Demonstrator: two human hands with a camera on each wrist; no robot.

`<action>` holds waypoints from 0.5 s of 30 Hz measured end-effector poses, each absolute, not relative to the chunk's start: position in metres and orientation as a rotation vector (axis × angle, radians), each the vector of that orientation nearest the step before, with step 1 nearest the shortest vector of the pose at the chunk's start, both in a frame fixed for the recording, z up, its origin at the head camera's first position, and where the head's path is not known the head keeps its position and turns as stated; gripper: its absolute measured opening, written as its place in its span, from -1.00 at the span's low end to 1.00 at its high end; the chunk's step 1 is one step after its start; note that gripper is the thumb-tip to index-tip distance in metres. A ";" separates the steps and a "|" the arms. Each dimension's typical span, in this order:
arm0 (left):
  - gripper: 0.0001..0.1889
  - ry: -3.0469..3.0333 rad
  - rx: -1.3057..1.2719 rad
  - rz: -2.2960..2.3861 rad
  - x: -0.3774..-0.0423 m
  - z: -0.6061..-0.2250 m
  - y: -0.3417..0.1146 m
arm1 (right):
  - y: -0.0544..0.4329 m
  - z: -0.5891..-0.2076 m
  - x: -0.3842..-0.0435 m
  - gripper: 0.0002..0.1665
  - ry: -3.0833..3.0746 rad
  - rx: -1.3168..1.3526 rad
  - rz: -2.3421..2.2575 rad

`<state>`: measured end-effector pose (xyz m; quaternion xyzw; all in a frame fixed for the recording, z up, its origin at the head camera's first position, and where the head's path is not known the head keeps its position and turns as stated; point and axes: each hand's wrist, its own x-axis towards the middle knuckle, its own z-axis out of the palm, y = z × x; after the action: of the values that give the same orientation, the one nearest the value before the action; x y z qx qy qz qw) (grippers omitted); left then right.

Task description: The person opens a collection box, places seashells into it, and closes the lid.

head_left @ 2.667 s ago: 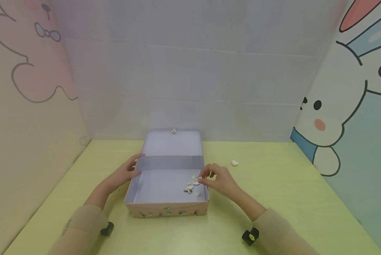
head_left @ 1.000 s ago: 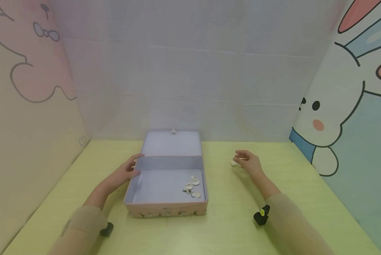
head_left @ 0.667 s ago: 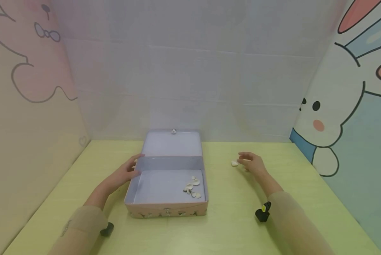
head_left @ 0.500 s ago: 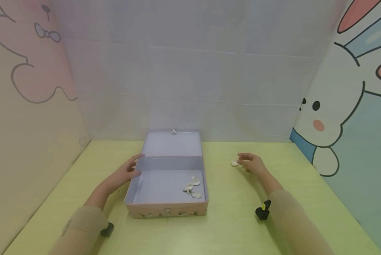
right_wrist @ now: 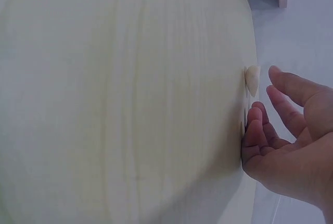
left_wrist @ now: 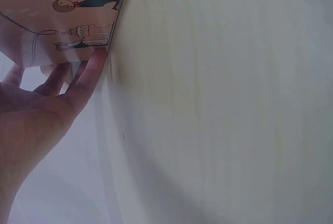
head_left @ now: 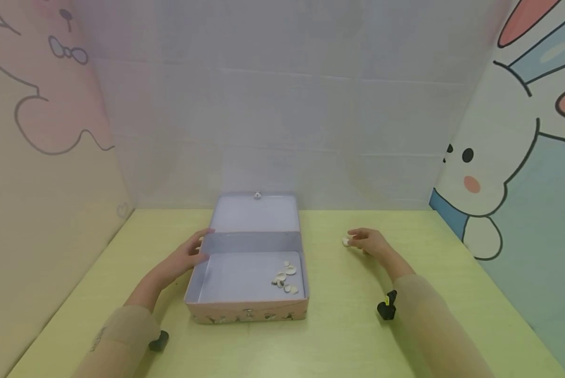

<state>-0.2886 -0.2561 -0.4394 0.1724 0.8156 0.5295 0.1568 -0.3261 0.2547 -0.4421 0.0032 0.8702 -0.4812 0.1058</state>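
Note:
My left hand (head_left: pixel 188 253) rests on the left side of a pink tin box (head_left: pixel 230 313) with its lid raised. In the left wrist view its extended fingers (left_wrist: pixel 92 66) touch the printed outer wall. Several small white seashells (head_left: pixel 280 276) lie inside, toward the right. My right hand (head_left: pixel 368 242) is low over the table to the right, beside a lone white seashell (head_left: pixel 345 242). In the right wrist view, thumb and forefinger are parted, with a small gap to this seashell (right_wrist: pixel 253 80); the other fingers bend near the tabletop.
The pale yellow table (head_left: pixel 329 336) is enclosed by a whitish back wall (head_left: pixel 282 131) and printed side panels. The raised box lid (head_left: pixel 257 212) leans back near that wall. Dark wrist cameras sit below both forearms.
My right hand has gone from pinching a seashell over the box to the lone seashell, edging left in the last half second. One more seashell lies inside; my left hand has stayed put.

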 end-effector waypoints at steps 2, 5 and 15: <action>-0.36 2.332 0.490 1.517 -0.289 -0.439 -0.256 | 0.255 -0.442 -0.327 -0.43 2.557 0.007 -1.398; -0.36 2.332 0.488 1.519 -0.288 -0.439 -0.256 | 0.256 -0.443 -0.328 -0.43 2.547 -0.008 -1.369; -0.36 2.340 0.491 1.514 -0.287 -0.438 -0.256 | 0.253 -0.445 -0.330 -0.53 2.659 -0.064 -1.229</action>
<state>-0.2875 -0.2556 -0.4384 0.1714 0.8169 0.5284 0.1552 -0.3300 0.2532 -0.4454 -0.0218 0.9025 -0.4170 0.1057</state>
